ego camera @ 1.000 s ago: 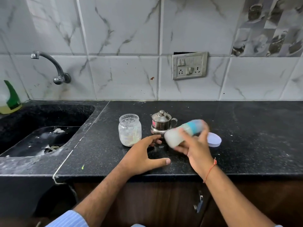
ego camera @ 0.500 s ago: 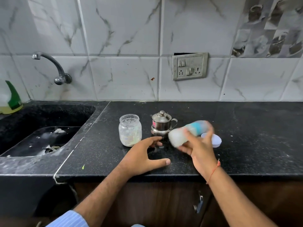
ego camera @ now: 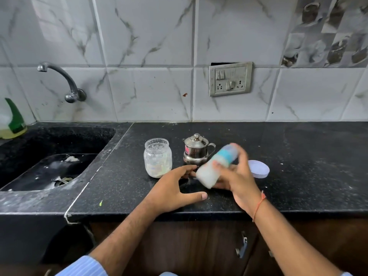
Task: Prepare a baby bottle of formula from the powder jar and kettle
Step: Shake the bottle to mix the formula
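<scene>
My right hand (ego camera: pixel 238 181) grips a baby bottle (ego camera: pixel 214 166) with a blue collar and milky white contents; it is tilted with its base down to the left and blurred by motion. An open glass powder jar (ego camera: pixel 158 158) stands on the black counter (ego camera: pixel 298 156), with a small steel kettle (ego camera: pixel 196 149) to its right. The jar's white lid (ego camera: pixel 258 169) lies flat behind my right hand. My left hand (ego camera: pixel 173 188) rests open on the counter in front of the jar and kettle, fingers spread.
A black sink (ego camera: pixel 49 156) lies at the left under a wall tap (ego camera: pixel 63 80). A green-capped bottle (ego camera: pixel 13 121) stands at the sink's far left corner. A switch socket plate (ego camera: pixel 230 79) is on the tiled wall. Cabinet handles (ego camera: pixel 242 248) are below the counter edge.
The bottle in my right hand has swung back and forth, its base now lower and nearer me. My left hand has stayed put on the counter.
</scene>
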Available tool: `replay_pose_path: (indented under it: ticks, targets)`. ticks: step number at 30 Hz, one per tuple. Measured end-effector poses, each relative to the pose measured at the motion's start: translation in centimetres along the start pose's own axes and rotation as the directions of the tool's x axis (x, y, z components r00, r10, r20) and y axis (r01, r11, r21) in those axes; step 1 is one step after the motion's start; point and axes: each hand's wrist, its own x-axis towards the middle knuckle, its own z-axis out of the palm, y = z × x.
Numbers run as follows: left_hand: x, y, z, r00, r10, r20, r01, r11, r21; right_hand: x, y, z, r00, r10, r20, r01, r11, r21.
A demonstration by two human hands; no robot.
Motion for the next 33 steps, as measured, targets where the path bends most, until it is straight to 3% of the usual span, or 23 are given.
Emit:
replay_pose_path:
  ticks: [1,4,5,8,9,12,15,16,19,20,22,23,26,27,30,31,33]
  targets:
    - [0.02,-0.04,-0.04,1.0,-0.001,-0.002,0.001,1.0,0.004,-0.24,0.14,0.27,0.999,0.004,0.052,-0.001,0.998,-0.066]
    - [0.07,-0.05,-0.09,1.0,-0.005,0.006,0.005,1.0,-0.002,0.15,-0.02,-0.04,0.975,-0.052,-0.214,0.082,0.988,0.133]
    - [0.04,-0.06,-0.08,1.0,-0.004,0.007,0.004,1.0,-0.005,0.31,-0.09,-0.17,0.972,-0.035,-0.233,0.077,0.982,0.175]
    - [0.01,0.05,-0.07,1.0,0.003,-0.002,-0.003,1.0,-0.009,-0.07,0.33,0.29,1.0,-0.001,0.031,0.003,0.998,-0.07]
    - [0.04,0.08,-0.14,1.0,0.005,-0.002,-0.005,1.0,-0.007,-0.15,0.38,0.52,1.0,-0.013,0.009,0.013,0.997,-0.073]
    - [0.01,0.18,-0.14,1.0,0.005,0.002,-0.005,1.0,-0.011,0.36,0.09,-0.01,0.972,-0.053,-0.228,0.09,0.983,0.157]
    - [-0.03,0.14,-0.08,1.0,0.006,0.002,-0.006,1.0,-0.006,-0.12,0.24,0.54,1.0,-0.01,0.025,0.011,0.998,-0.059]
    - [0.0,0.12,-0.15,1.0,0.008,0.003,-0.008,1.0,-0.002,-0.17,0.41,0.8,1.0,-0.01,0.015,0.012,0.997,-0.082]
    - [-0.02,0.23,-0.17,1.0,0.001,0.007,-0.001,1.0,-0.014,0.51,0.07,0.14,0.964,-0.035,-0.264,0.092,0.974,0.208]
    - [-0.05,0.2,-0.14,1.0,0.0,0.004,0.0,1.0,-0.016,0.63,-0.08,0.06,0.971,-0.006,-0.24,0.063,0.971,0.232]
    - [-0.07,0.15,-0.14,1.0,-0.004,0.003,0.004,1.0,-0.012,0.09,0.05,0.24,0.999,0.029,0.015,-0.03,0.999,0.023]
    - [-0.05,0.17,-0.18,1.0,-0.004,0.001,0.004,1.0,-0.007,-0.16,0.29,0.37,0.997,0.034,0.067,-0.031,0.998,-0.056]
    - [-0.01,0.26,-0.25,1.0,-0.009,0.008,0.009,1.0,-0.015,0.21,0.17,0.04,0.98,-0.04,-0.196,0.066,0.99,0.126]
    - [-0.04,0.25,-0.23,1.0,-0.009,0.007,0.009,1.0,-0.018,0.35,0.01,-0.08,0.975,-0.026,-0.22,0.064,0.983,0.17]
    - [-0.06,0.19,-0.17,1.0,-0.009,-0.002,0.009,1.0,-0.016,-0.13,0.3,0.44,1.0,0.011,0.029,-0.01,0.998,-0.057]
    - [-0.03,0.17,-0.22,1.0,-0.008,-0.001,0.008,1.0,-0.011,-0.15,0.4,0.62,1.0,-0.002,0.003,0.002,0.999,-0.054]
    - [-0.03,0.21,-0.21,1.0,-0.011,0.006,0.011,1.0,-0.015,0.09,0.18,0.37,0.977,-0.056,-0.205,0.081,0.99,0.116]
